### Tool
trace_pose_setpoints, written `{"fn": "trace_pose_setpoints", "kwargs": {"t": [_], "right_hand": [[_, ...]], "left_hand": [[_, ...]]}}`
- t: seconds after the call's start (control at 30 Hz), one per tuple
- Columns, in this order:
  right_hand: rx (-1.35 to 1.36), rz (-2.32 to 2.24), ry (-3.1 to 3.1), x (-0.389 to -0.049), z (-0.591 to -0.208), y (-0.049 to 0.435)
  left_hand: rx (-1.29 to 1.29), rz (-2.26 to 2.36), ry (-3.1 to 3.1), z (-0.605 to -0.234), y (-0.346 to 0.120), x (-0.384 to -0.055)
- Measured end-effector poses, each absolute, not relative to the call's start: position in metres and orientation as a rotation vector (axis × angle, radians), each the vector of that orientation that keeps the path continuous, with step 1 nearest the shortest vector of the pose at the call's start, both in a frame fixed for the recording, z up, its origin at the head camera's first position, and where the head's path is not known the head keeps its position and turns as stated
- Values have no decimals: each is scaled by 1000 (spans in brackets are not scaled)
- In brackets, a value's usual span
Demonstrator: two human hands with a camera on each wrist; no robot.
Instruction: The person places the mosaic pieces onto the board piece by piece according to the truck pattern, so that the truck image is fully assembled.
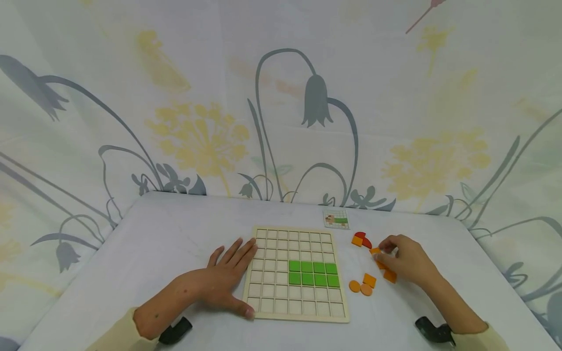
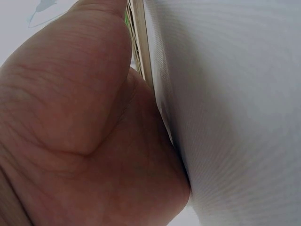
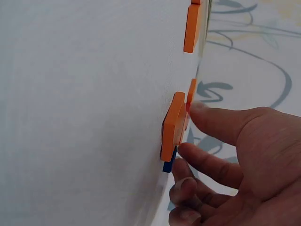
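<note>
A wooden grid board (image 1: 269, 273) lies on the white table, with two rows of green tiles (image 1: 313, 273) set in its right half. My left hand (image 1: 228, 275) lies flat on the table against the board's left edge, fingers straight and thumb at the front corner. The left wrist view shows only the palm (image 2: 84, 122) beside the board's edge (image 2: 141, 47). To the right of the board, my right hand (image 1: 388, 251) pinches an orange tile (image 3: 171, 127) between thumb and fingers. The tile still lies on the table. A small blue piece (image 3: 168, 165) shows just under it.
Loose pieces lie right of the board: an orange square (image 1: 370, 280), two orange discs (image 1: 360, 287) and a red and orange piece (image 1: 361, 239). A small picture card (image 1: 336, 219) sits behind the board. A flowered curtain hangs around the table's far edge.
</note>
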State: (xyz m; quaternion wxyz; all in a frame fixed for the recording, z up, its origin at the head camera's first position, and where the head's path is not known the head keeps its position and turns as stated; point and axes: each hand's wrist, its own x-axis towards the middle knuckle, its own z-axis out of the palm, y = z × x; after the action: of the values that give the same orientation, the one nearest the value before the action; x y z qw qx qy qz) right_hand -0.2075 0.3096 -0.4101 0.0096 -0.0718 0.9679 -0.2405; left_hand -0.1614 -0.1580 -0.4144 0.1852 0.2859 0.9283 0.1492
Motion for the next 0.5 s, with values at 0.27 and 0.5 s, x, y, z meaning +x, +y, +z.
{"fn": "trace_pose_setpoints", "kwargs": {"t": [0.27,0.5], "right_hand": [[-148,-818,2954,-211,-408,301],[-212,-871,2973,-210,-407,297]], "left_hand": [[807,405,2622,-414,-156,-162],[802,403,2626,-414,-156,-162]]}}
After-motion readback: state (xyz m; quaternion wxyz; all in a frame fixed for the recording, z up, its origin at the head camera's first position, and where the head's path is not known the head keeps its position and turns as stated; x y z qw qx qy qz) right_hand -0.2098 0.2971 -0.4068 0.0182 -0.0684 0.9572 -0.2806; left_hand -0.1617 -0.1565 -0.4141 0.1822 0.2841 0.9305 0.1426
